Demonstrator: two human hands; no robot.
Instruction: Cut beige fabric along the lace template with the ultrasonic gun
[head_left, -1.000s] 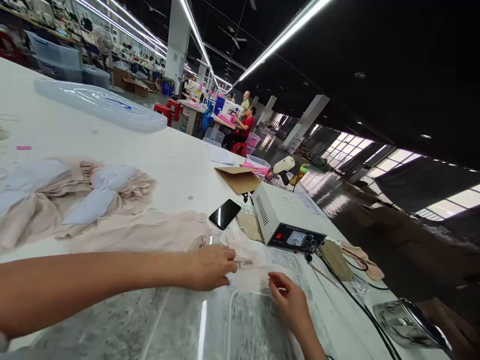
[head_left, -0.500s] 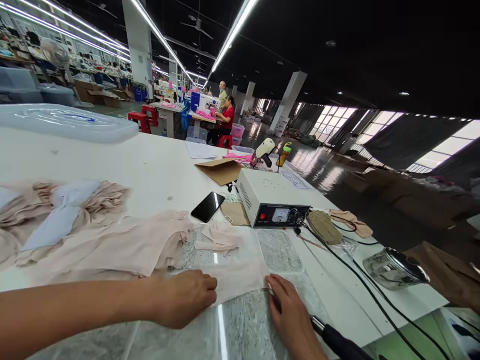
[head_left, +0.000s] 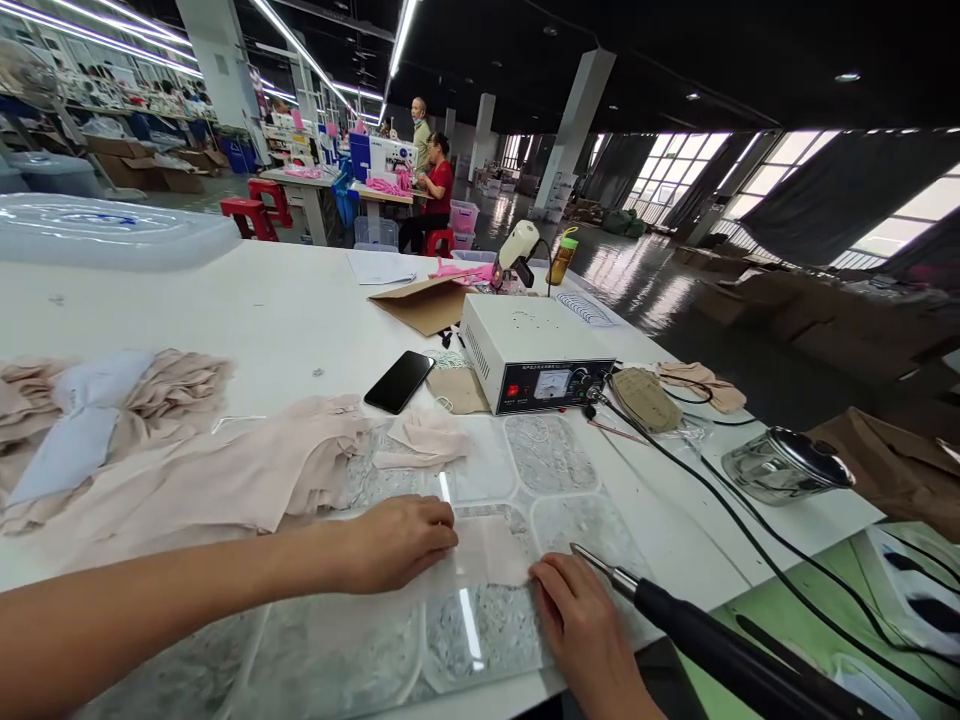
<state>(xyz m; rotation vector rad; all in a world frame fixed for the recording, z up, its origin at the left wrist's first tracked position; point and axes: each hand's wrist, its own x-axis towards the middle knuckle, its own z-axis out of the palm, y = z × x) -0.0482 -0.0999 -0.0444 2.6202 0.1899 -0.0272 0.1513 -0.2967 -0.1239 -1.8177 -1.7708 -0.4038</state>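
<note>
The left hand (head_left: 405, 540) is resting palm down with its fingers bent and nearly together, and its fingertips are touching the left end of a thin pale cloth piece (head_left: 491, 550); whether they are pinching it, I cannot tell. The right hand (head_left: 585, 615) is curving half open, with its fingertips touching the lower right corner of this cloth. Just beside it, a black pen-shaped tool (head_left: 675, 615) is pointing its metal tip toward the cloth; if the right hand is holding the tool, I cannot tell.

The cloth piece is lying flat on a grey marbled sheet (head_left: 345, 650), near the near edge of the tabletop (head_left: 315, 300). Behind it on the sheet, a small folded cloth (head_left: 424, 440) is lying. Toward the left edge, layered pale cloths (head_left: 202, 475) are spreading, and next to them a white band (head_left: 82, 410) is wrapping a cloth bundle (head_left: 180, 390).

Farther in, a black phone (head_left: 400, 381) is lying beside a white control box (head_left: 551, 350), which is facing the near edge. A glass jar (head_left: 784, 465) is standing near the right near corner. Toward the far edge, a brown cardboard piece (head_left: 424, 305) is lying, and a yellow bottle (head_left: 562, 258) is standing by the right far corner. Beyond the tabletop, a person in red (head_left: 441, 185) is sitting at a sewing machine (head_left: 394, 155).
</note>
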